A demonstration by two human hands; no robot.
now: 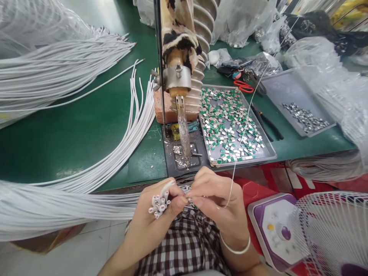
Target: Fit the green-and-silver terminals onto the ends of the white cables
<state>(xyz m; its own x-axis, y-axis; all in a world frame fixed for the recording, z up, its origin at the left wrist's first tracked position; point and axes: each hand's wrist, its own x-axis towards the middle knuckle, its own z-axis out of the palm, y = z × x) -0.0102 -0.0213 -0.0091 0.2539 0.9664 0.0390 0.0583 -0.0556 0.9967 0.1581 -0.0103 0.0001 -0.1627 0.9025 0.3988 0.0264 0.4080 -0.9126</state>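
My left hand [142, 226] is closed around a bundle of white cables [159, 203], their cut ends poking out above the thumb with pinkish cores showing. The fingertips of my right hand [222, 201] meet the left thumb and forefinger at a small metal piece [189, 199], mostly covered by the fingers; its kind is hard to make out. A thin pale wire [243, 134] hangs down from above into my right hand. Just beyond both hands, a clamped soldering iron [183, 130] points down over a black stand [169, 168] with silvery solder scraps.
Right of the iron, a tray [244, 161] holds many small green-and-silver connectors. Past it lie pliers [268, 124], red-handled scissors [243, 86] and a grey tray [281, 88] of metal parts. White cables [57, 80] cover the left side. A fan [339, 226] stands at lower right.
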